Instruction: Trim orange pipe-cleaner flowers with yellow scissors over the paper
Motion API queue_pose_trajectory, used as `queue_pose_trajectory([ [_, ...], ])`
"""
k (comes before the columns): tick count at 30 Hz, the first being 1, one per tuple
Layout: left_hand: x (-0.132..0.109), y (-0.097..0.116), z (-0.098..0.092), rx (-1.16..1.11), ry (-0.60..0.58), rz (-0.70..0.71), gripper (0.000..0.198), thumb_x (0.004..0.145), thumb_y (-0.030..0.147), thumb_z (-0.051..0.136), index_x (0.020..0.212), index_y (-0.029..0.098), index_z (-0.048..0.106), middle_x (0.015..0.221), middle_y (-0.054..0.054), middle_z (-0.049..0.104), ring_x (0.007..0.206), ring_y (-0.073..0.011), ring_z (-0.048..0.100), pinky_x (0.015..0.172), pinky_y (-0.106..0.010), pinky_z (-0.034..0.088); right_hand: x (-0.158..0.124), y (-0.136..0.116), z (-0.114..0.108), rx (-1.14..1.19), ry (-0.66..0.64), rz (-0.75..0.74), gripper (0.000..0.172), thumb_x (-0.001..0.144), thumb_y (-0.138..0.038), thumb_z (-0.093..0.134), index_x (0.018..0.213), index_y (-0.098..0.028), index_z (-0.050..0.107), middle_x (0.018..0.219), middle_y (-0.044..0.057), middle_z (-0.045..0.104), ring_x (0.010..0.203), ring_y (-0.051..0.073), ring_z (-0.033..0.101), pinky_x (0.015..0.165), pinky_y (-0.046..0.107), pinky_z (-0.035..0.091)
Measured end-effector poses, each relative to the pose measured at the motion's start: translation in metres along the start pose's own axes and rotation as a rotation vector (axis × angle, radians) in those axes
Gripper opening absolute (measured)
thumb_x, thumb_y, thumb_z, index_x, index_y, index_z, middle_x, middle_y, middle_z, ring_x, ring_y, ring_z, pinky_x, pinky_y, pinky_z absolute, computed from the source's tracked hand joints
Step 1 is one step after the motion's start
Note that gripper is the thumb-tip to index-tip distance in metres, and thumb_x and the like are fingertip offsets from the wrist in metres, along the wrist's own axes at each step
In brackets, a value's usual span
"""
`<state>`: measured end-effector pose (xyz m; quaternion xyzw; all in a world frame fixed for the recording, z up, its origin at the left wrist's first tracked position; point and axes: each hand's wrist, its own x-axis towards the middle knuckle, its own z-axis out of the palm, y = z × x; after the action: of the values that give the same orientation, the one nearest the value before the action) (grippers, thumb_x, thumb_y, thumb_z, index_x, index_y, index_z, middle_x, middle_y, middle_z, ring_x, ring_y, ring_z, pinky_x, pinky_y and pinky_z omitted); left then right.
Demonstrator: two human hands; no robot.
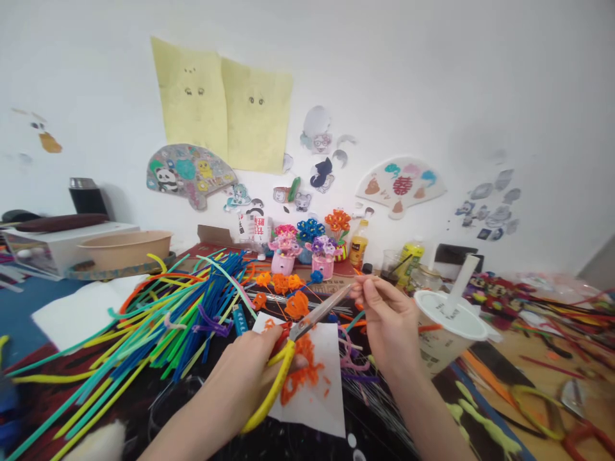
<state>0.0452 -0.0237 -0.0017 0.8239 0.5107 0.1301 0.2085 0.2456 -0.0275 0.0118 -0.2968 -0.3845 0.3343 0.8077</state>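
My left hand (243, 365) is closed on a pair of scissors (321, 315) with yellow and red handles. The blades point up and right, their tips reaching my right hand (388, 314). That hand is pinched at the blade tips; whatever lies between its fingertips is too small to make out. An orange stub (430, 328) shows just behind the right wrist; I cannot tell if it is held. Below the scissors, orange fuzz clippings (307, 358) lie on a white sheet of paper (331, 410). An orange fuzzy flower (296, 305) stands just beyond the blades.
Many coloured pipe cleaners (163, 320) spread over the left side. A lidded cup (449, 320) with a straw stands close to my right hand. Pots of fuzzy flowers (323, 266) and bottles (359, 242) line the wall. Another pair of scissors (538, 410) lies at right.
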Motion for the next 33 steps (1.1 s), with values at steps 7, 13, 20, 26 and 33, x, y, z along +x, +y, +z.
queue_pose_trajectory([
  [7, 0.0002, -0.0012, -0.0002, 0.015, 0.008, 0.022, 0.03, 0.081, 0.05, 0.043, 0.07, 0.023, 0.043, 0.063, 0.0, 0.054, 0.055, -0.0156, 0.049, 0.052, -0.023, 0.027, 0.0012, 0.0012, 0.0005, -0.015, 0.015, -0.031, 0.009, 0.066, -0.027, 0.078, 0.069, -0.019, 0.074, 0.076, 0.002, 0.069, 0.063, 0.012, 0.058, 0.06, 0.027, 0.045],
  [13, -0.002, 0.0001, -0.0025, 0.037, 0.006, 0.019, 0.03, 0.081, 0.051, 0.042, 0.07, 0.023, 0.045, 0.061, 0.0, 0.054, 0.054, -0.0161, 0.051, 0.052, -0.023, 0.027, 0.0016, 0.0023, 0.0001, -0.023, 0.02, -0.028, 0.012, 0.064, -0.028, 0.079, 0.07, -0.019, 0.074, 0.073, 0.002, 0.068, 0.061, 0.012, 0.056, 0.059, 0.027, 0.045],
  [20, -0.0039, 0.0042, -0.0053, 0.045, -0.008, -0.001, 0.032, 0.082, 0.052, 0.043, 0.067, 0.023, 0.046, 0.056, 0.0, 0.056, 0.052, -0.0166, 0.054, 0.05, -0.022, 0.027, 0.0008, 0.001, 0.0002, -0.021, 0.024, -0.008, 0.013, 0.064, -0.028, 0.079, 0.071, -0.019, 0.074, 0.072, 0.002, 0.067, 0.06, 0.012, 0.054, 0.06, 0.027, 0.046],
  [26, -0.0059, 0.0051, -0.0049, 0.039, -0.002, 0.001, 0.034, 0.082, 0.052, 0.042, 0.065, 0.023, 0.047, 0.055, 0.001, 0.057, 0.051, -0.0158, 0.056, 0.049, -0.022, 0.027, 0.0002, 0.0006, 0.001, -0.011, 0.003, -0.012, 0.01, 0.066, -0.027, 0.078, 0.071, -0.019, 0.074, 0.071, 0.001, 0.067, 0.061, 0.011, 0.055, 0.061, 0.026, 0.045],
  [33, -0.0006, 0.0014, -0.0043, 0.078, 0.029, 0.053, 0.031, 0.082, 0.049, 0.043, 0.066, 0.022, 0.049, 0.058, 0.0, 0.058, 0.053, -0.0154, 0.054, 0.049, -0.022, 0.026, 0.0013, 0.001, 0.0006, -0.053, 0.038, -0.036, 0.011, 0.065, -0.027, 0.078, 0.072, -0.019, 0.074, 0.075, 0.004, 0.069, 0.063, 0.014, 0.057, 0.061, 0.029, 0.046],
])
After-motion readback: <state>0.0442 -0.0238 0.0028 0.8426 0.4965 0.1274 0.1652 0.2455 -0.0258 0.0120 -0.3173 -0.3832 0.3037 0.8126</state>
